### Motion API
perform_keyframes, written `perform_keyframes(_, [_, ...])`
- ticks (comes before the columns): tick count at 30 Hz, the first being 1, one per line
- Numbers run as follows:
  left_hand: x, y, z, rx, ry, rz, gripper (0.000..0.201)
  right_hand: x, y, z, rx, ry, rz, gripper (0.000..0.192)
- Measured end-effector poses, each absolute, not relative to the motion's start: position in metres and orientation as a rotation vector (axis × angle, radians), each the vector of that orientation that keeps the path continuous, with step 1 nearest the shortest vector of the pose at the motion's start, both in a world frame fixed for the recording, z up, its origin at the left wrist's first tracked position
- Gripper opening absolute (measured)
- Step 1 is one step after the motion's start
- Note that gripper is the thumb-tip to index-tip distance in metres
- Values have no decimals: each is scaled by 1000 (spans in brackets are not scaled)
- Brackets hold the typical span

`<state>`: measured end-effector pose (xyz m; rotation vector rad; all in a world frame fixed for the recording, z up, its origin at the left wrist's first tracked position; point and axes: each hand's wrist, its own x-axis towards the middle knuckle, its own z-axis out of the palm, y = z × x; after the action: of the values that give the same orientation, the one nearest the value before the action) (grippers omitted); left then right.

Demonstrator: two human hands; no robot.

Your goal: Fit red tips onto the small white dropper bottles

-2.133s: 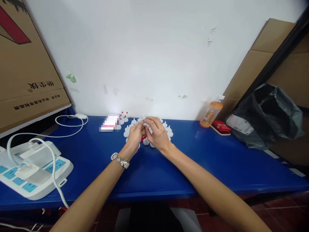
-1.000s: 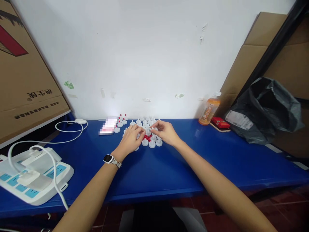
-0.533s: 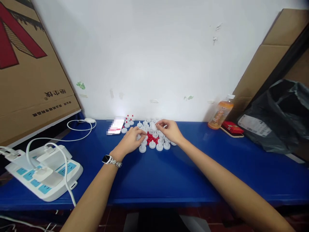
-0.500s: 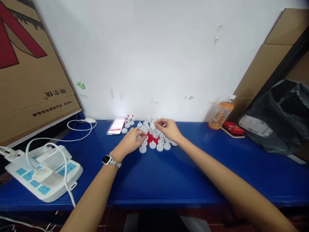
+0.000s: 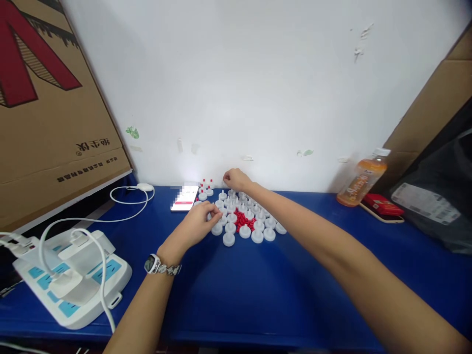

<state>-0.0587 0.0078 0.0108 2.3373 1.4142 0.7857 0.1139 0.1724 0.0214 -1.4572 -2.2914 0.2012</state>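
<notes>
Round white caps with thin upright nozzles stand in a cluster on the blue table, around a heap of small red pieces. At the cluster's left edge is my left hand, its fingers curled together; whatever they hold is too small to make out. My right hand reaches over the back of the cluster near the wall, fingers pinched on what looks like a white nozzle cap, mostly hidden. Left of it stand several white caps with red tips.
A lit phone lies left of the caps. A white power strip with plugs and cables occupies the left. At right are an orange drink bottle, a red box on another phone, and a dark plastic bag. A carton leans left.
My right hand has moved from the cluster back and left toward the red-tipped caps. My left hand stays by the cluster's left edge. The camera view has shifted slightly.
</notes>
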Motion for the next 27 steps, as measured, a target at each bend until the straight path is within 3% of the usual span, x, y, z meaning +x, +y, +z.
perform_keyframes(8, [-68,13,-4,2330,1452,765,26,120,179,14,-1466,-2454,242,12])
perform_keyframes(14, [-77,12,-5,2274,1526,829,23,106,171,21,-1389,-2395,159,26])
perform_keyframes(19, [-90,10,-4,2162,1627,913,23,72,168,19,-1436,-2415,311,22])
perform_keyframes(27, [-88,10,-6,2158,1551,928,24,70,152,18,-1458,-2326,294,15])
